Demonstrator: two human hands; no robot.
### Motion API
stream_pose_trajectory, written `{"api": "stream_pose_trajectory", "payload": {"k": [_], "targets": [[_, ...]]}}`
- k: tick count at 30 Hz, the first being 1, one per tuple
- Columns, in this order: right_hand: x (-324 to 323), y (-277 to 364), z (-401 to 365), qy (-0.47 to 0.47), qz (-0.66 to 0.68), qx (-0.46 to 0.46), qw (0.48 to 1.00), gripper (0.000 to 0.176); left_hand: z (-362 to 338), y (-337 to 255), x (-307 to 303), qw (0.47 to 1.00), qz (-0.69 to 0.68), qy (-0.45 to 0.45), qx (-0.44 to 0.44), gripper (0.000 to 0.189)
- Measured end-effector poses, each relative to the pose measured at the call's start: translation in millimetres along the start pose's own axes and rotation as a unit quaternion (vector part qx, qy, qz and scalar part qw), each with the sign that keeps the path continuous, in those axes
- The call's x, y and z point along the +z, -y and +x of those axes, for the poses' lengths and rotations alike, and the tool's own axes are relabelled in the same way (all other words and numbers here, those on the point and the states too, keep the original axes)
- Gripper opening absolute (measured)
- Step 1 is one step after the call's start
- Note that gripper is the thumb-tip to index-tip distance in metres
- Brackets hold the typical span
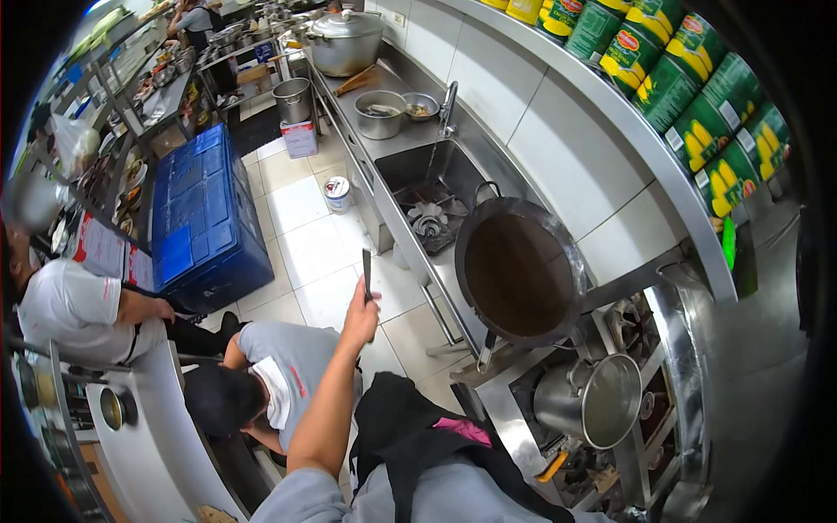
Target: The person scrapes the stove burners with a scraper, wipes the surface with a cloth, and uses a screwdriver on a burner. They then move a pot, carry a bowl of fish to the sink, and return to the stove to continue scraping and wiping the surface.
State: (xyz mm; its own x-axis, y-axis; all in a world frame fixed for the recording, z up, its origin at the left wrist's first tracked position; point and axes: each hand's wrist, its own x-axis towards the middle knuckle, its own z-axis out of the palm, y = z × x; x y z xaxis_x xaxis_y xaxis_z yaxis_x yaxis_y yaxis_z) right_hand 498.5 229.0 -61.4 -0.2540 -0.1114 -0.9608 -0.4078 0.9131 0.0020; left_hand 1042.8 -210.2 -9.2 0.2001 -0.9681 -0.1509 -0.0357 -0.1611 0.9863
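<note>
My left hand (360,315) reaches forward over the tiled floor, its fingers closed round a slim dark utensil (367,267). One end of the utensil points up and away from me; its exact kind does not show. My right hand is out of sight. To the right of my left hand, a large black wok (468,288) holding brown liquid rests across the steel counter. Nearer to me on the stove stands a tall steel pot (558,404) with liquid in it.
Water runs from a faucet (448,109) into the sink (414,166). A big blue chest (205,209) stands across the aisle. One co-worker (288,370) bends close on my left, another (74,305) behind. Cans (689,96) line the upper shelf. A white tub (337,193) sits on the floor.
</note>
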Motion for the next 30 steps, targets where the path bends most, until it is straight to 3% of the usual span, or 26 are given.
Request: {"api": "stream_pose_trajectory", "payload": {"k": [4, 6, 10, 12, 14, 18, 22, 26, 28, 30], "targets": [[10, 24, -8, 0.036, 0.015, 0.03, 0.999, 0.018, 123, -39, -5, 0.981, 0.168, -0.004, 0.098, 0.073], [16, 36, -12, 0.047, 0.034, 0.041, 0.997, 0.018, 191, -52, -1, 0.958, 0.236, -0.02, 0.162, 0.064], [28, 61, -33, 0.04, 0.085, 0.041, 0.995, 0.023, 318, -84, 17, 0.942, 0.28, -0.025, 0.185, 0.038], [35, 78, -49, 0.033, 0.116, 0.044, 0.992, 0.025, 385, -81, 28, 0.922, 0.344, -0.017, 0.176, 0.037], [42, 94, -61, 0.026, 0.137, 0.048, 0.989, 0.028, 448, -68, 33, 0.898, 0.368, -0.027, 0.238, 0.038], [57, 116, -85, 0.021, 0.173, 0.048, 0.984, 0.034, 528, -69, 29, 0.858, 0.46, 0.012, 0.229, 0.042], [77, 114, -120, 0.014, 0.196, 0.043, 0.98, 0.04, 575, -51, 23, 0.794, 0.572, 0.073, 0.191, 0.046], [106, 83, -141, 0.015, 0.192, 0.002, 0.981, 0.046, 577, -36, 17, 0.787, 0.584, 0.068, 0.186, 0.048], [116, 61, -154, 0.022, 0.161, -0.061, 0.985, 0.05, 572, -29, 15, 0.773, 0.568, 0.01, 0.282, 0.047], [130, 33, -162, 0.019, 0.111, -0.147, 0.983, 0.053, 564, -30, 10, 0.771, 0.557, -0.01, 0.309, 0.044]]}}
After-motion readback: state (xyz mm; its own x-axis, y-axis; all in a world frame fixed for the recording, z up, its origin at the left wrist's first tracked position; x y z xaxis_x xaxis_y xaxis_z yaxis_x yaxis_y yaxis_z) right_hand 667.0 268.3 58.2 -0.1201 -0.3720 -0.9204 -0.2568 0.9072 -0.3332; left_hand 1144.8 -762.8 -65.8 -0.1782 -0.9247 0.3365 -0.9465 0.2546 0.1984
